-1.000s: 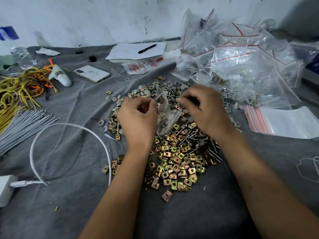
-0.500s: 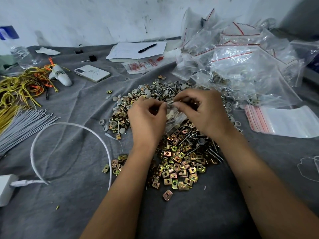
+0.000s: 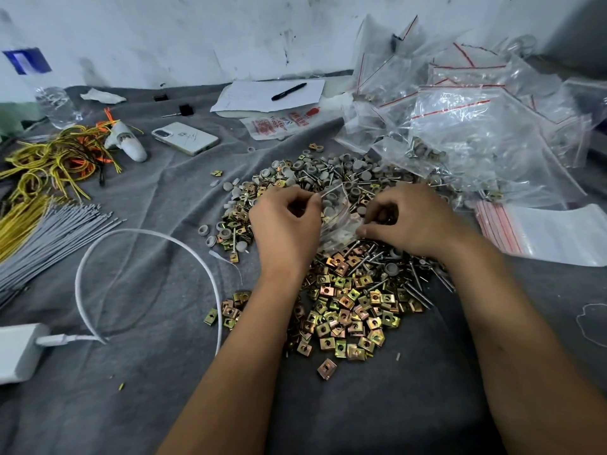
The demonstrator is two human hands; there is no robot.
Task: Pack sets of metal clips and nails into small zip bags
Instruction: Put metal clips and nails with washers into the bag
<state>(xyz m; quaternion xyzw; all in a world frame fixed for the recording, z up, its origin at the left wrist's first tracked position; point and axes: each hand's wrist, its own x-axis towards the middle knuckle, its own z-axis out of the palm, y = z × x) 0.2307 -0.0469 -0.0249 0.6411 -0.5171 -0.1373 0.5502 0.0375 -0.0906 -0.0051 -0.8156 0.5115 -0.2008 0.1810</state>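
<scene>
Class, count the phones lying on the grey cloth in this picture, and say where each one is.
1. A white phone lies face down on the grey cloth, far left of the clip pile, beside the yellow wires. Others may be hidden under the bags.

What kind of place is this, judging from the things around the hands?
Probably a small, informal packing workspace, not a factory line. A grey cloth carries a loose heap of metal clips, a pile of zip bags lies beside it, and paper with a pen sits by the wall.

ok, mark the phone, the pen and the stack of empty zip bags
phone [image 3: 185, 138], head view, middle of its back.
pen [image 3: 289, 91], head view, middle of the barrel.
empty zip bags [image 3: 555, 234], head view, clear top bag.
</scene>
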